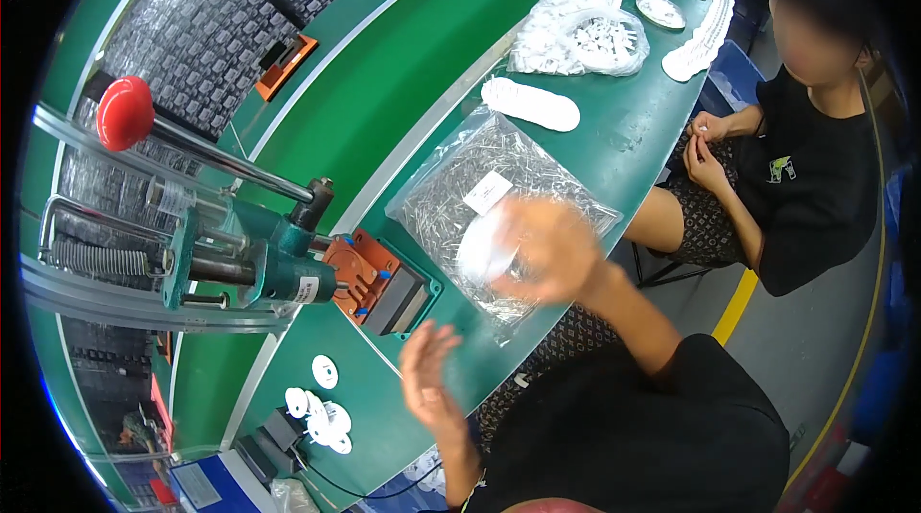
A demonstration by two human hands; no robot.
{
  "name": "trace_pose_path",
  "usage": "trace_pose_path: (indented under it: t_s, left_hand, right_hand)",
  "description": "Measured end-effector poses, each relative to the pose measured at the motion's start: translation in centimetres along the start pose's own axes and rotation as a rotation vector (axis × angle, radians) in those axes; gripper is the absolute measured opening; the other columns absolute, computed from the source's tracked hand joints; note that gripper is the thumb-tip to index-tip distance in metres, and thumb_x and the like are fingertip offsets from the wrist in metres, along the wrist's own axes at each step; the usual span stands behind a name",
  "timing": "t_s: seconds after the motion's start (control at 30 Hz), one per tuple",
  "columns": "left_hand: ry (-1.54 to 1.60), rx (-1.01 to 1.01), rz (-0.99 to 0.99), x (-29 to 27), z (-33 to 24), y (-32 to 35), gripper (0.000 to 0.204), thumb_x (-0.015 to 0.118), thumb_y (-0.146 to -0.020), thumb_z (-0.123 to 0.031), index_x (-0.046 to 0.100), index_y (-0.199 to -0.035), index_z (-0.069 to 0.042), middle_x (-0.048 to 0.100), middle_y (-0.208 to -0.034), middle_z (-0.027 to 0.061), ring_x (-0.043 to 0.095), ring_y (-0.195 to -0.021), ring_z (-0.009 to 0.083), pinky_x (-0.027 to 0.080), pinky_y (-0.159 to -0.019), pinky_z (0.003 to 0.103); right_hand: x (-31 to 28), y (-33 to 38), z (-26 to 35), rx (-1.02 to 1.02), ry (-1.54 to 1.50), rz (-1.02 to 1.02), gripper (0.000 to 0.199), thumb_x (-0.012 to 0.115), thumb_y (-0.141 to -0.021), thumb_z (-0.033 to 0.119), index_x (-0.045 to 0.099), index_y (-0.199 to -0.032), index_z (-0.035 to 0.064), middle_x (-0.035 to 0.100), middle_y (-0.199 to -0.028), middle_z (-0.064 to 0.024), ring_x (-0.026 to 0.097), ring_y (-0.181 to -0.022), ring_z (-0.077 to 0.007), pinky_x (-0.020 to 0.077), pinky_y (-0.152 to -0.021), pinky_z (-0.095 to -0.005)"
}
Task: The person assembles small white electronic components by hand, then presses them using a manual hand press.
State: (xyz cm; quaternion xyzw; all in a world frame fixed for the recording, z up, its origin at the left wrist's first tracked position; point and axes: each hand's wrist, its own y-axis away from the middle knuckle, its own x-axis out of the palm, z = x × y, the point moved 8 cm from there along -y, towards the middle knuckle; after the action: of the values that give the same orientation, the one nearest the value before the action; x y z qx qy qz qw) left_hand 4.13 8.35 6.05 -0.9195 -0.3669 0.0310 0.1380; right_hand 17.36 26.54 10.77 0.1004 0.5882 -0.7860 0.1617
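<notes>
My left hand (429, 377) is raised over the green table's near edge, fingers loosely apart, with nothing visible in it. Close by stands a hand press (273, 264) with an orange fixture plate (362, 268) under its ram. My right hand (556, 249) is smeared by motion above a large clear bag of thin metal pins (441, 192). Against its fingers is a shiny white round dish-like piece (483, 246); whether the fingers grip it cannot be made out. A white label (487, 192) lies on the bag.
The press lever ends in a red knob (125, 113). White discs (326, 417) lie left of my left hand. Farther back are a stack of white discs (532, 104), a bag of white parts (585, 38) and a small dish (660, 12). A co-worker (806, 158) sits at right.
</notes>
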Motion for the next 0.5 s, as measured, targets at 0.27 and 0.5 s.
trace_pose_path:
  t_s: [0.27,0.5]
  left_hand:
    - [-1.436,-0.036,-0.328,-18.6,2.7,1.2,0.043,0.06,-0.093,-0.014,0.054,-0.134,-0.004,0.039,-0.149,0.021,0.031,-0.142,0.0392,0.027,-0.115,0.05]
    - [-1.419,-0.143,-0.209,-20.4,4.4,-2.9,0.045,0.059,-0.095,-0.021,0.052,-0.136,-0.003,0.046,-0.144,0.0193,0.04,-0.136,0.0377,0.019,-0.119,0.052]
  right_hand:
    - [-4.9,6.1,-23.2,0.925,0.005,-0.249,0.045,0.078,-0.075,0.02,0.067,-0.116,0.0046,0.069,-0.112,-0.0151,0.062,-0.106,-0.0296,0.0483,-0.094,-0.0387]
    - [-3.8,6.4,-22.4,0.789,0.298,-0.058,0.044,0.078,-0.071,0.024,0.069,-0.11,0.0067,0.067,-0.115,-0.013,0.058,-0.112,-0.0325,0.045,-0.098,-0.0423]
